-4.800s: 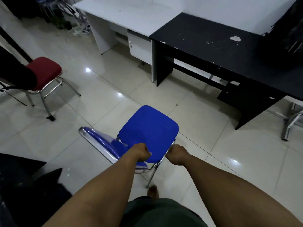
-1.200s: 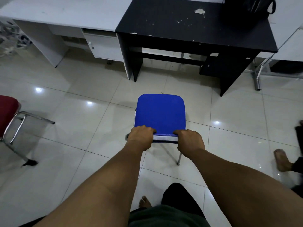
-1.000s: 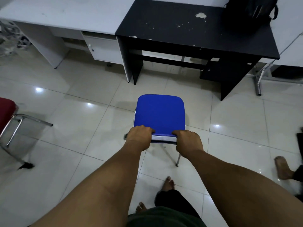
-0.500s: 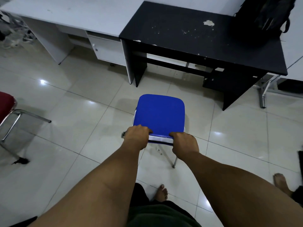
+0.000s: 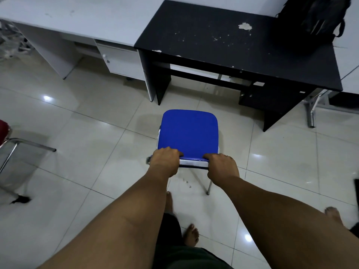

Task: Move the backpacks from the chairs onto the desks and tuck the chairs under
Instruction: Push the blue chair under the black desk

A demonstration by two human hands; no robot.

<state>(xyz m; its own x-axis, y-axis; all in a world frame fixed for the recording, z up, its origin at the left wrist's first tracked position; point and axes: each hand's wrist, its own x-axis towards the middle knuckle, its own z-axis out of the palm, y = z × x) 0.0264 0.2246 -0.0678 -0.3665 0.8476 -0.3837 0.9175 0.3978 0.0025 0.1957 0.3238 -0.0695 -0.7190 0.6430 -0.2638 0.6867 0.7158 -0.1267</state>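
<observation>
1. Both hands hold the chrome top rail of the blue chair (image 5: 188, 133): the left hand (image 5: 164, 162) is curled over its left end and the right hand (image 5: 221, 166) over its right, fingers wrapped onto the seat side, a firm grip at each end.
2. Ahead stands the black bench (image 5: 223, 45), its knee gap open between the left side panel and the low shelf block on the right. The chair sits short of that gap, near it and roughly square to it.
3. A black backpack (image 5: 314, 16) already rests on the far right corner of the black bench, so this chair only needs tucking.
4. To do it well, I'd push straight and level with equal force from both hands, steering slightly right so the seat centres in the gap.
5. Open tile lies on both sides. The white bench (image 5: 77, 18) touches the black one on the left; a red chair (image 5: 5, 133) stands well apart at the left edge.
6. Watch the shelf block: the chair's front legs are hidden under the seat and could catch it.
</observation>
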